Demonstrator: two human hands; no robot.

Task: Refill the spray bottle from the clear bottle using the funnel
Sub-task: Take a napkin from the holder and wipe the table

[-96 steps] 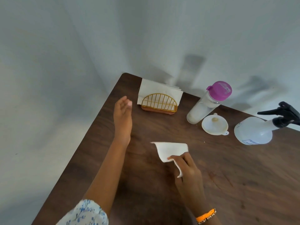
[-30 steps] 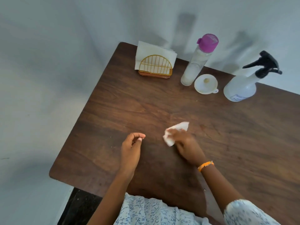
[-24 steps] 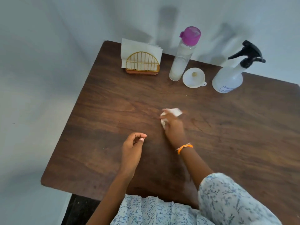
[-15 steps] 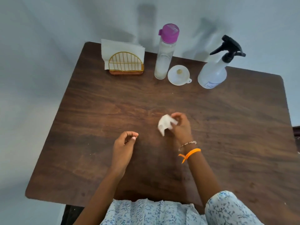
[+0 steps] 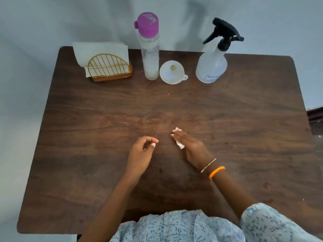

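Three task things stand in a row along the far edge of the table (image 5: 244, 119): the clear bottle (image 5: 150, 55) with its pink cap on, the funnel (image 5: 172, 72) lying just right of it, then the spray bottle (image 5: 212, 65) with its trigger head in place. None is being handled. The right hand (image 5: 190, 147) presses a crumpled tissue (image 5: 180, 144) to the wood under nearly straight fingers; the left hand (image 5: 141, 152) rests loosely curled, empty. This looks like wiping, so the next move probably means dropping the tissue and reaching far for the spray bottle's head.
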